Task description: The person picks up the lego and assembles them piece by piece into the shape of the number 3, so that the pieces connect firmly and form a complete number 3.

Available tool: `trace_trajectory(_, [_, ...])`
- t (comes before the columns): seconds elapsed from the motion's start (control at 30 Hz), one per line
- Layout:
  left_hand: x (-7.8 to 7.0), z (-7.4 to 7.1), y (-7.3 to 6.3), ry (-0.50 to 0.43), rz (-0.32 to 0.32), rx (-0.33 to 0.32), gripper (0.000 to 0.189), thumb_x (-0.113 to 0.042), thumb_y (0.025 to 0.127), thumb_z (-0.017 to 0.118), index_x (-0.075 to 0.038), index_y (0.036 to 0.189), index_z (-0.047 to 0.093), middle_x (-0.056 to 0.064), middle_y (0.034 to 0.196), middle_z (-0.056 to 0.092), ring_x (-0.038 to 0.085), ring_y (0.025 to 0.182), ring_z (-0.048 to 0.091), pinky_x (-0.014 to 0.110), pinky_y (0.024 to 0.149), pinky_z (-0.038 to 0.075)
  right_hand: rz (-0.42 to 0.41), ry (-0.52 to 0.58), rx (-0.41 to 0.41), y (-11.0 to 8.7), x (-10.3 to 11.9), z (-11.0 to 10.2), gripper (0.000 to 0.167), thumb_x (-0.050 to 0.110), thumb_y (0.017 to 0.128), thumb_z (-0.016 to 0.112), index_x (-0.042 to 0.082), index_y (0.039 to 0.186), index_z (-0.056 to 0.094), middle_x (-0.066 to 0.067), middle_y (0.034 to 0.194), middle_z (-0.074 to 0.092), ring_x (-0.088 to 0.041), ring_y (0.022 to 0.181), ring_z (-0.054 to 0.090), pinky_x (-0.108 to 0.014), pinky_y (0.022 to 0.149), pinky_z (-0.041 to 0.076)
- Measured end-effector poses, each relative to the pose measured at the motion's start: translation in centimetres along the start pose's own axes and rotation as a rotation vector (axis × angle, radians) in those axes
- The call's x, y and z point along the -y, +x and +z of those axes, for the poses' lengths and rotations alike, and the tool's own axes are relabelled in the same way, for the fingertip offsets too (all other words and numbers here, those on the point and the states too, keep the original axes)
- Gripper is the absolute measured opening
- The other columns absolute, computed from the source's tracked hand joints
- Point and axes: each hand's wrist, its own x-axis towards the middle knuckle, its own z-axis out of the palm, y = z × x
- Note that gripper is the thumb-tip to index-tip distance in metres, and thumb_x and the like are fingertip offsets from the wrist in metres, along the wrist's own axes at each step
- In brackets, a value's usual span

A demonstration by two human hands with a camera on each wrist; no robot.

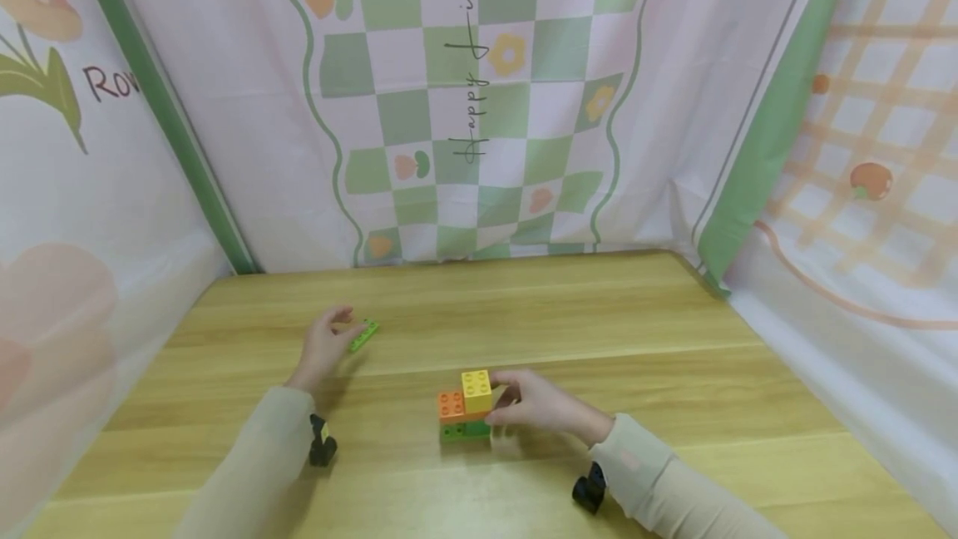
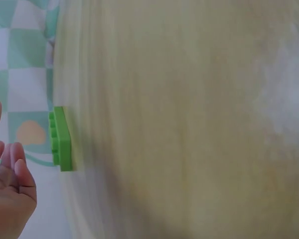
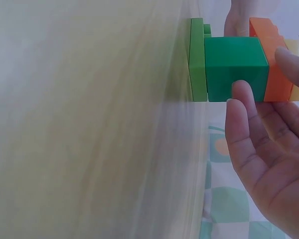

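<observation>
In the head view a small stack of toy building bricks stands on the wooden table: a light green plate (image 3: 197, 59), a dark green block (image 3: 234, 59), an orange brick (image 1: 451, 407) and a yellow brick (image 1: 476, 390) on top. My right hand (image 1: 550, 402) is at the stack's right side, fingers loosely bent. In the right wrist view its thumb overlaps the orange brick and its fingertips overlap the dark green block. Farther left, my left hand (image 1: 327, 346) is beside a loose light green studded plate (image 2: 62, 139); the left wrist view shows a gap between them.
The wooden table (image 1: 599, 314) runs back to a hanging checkered cloth (image 1: 479, 106). More printed cloth hangs along the left and right sides. Black wrist-worn devices (image 1: 322, 441) sit near both sleeves.
</observation>
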Motion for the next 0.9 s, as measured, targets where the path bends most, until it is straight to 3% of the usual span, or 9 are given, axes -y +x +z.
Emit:
trace_trajectory(0.4, [1.7,0.0,0.2,0.055,-0.058,0.019,0.053,-0.011,0.086,0.064,0.007,0.13,0.041,0.028,0.124,0.045,0.041,0.11,0.047,0.047,0.091,0.041,-0.007,0.009,0.002,0.0,-0.1,0.0,0.04,0.011,0.082,0.07,0.004,0.119,0.057,-0.007,0.112,0.059,-0.02,0.084,0.06,-0.029,0.071,0.05])
trace_trajectory(0.63, [1.8,0.0,0.0,0.057,-0.147,0.028,0.054,-0.01,0.087,0.062,0.008,0.131,0.038,0.028,0.128,0.043,0.042,0.117,0.041,0.049,0.096,0.035,-0.006,0.003,0.004,0.1,-0.2,0.1,0.041,0.012,0.082,0.07,0.004,0.12,0.056,-0.008,0.113,0.058,-0.019,0.084,0.06,-0.029,0.071,0.05])
trace_trajectory(0.9, [1.7,0.4,0.1,0.114,-0.174,0.046,0.057,-0.011,0.083,0.064,0.008,0.131,0.039,0.028,0.13,0.041,0.041,0.114,0.041,0.05,0.096,0.033,-0.003,0.03,0.01,0.1,-0.1,0.0,0.042,0.01,0.082,0.069,0.003,0.12,0.055,-0.008,0.113,0.058,-0.02,0.085,0.06,-0.029,0.073,0.05])
